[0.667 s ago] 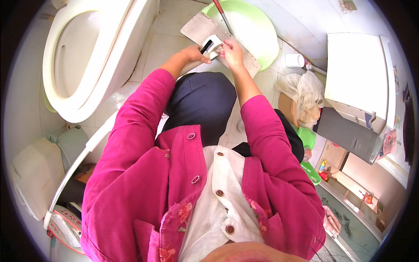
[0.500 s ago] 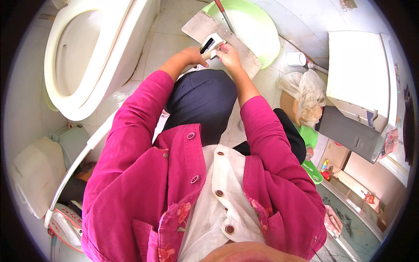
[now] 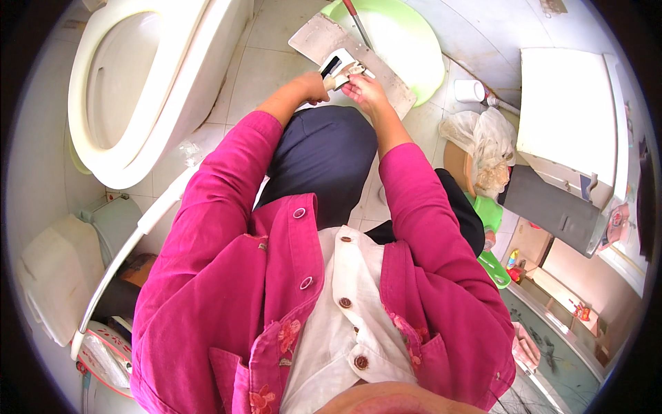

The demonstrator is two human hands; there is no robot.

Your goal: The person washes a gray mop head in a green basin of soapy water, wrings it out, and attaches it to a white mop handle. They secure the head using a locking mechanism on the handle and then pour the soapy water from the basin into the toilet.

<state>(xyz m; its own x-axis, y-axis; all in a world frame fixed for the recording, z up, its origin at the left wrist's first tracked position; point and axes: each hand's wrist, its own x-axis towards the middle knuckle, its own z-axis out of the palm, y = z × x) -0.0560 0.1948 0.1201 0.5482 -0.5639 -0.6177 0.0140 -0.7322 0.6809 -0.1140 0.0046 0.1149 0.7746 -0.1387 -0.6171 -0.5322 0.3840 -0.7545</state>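
Observation:
My left hand (image 3: 312, 87) is closed around the beige handle of a flat, shiny white tool (image 3: 343, 57) with a dark strip across it; its exact kind does not show. Close beside it, my right hand (image 3: 365, 92) pinches a small pale, knobbly piece (image 3: 356, 70) against the tool's edge. Both hands are just beyond my knee, over a worn grey-brown board (image 3: 389, 86). That board lies slantwise across the near side of a light green basin (image 3: 420, 48). A tool with a red handle (image 3: 349, 8) leans inside the basin, its lower end near the board.
A white toilet (image 3: 186, 103) stands at the left. On the right are a white cup (image 3: 469, 91), a bin lined with a plastic bag (image 3: 483, 141), a white cabinet (image 3: 565, 103) and a green plastic thing (image 3: 493, 269). A white rail (image 3: 155, 214) curves past my left arm.
My right hand has turned slightly and shifted a little to the right, so the pale piece shows more. My left hand stays closed on the handle, with its wrist slightly moved.

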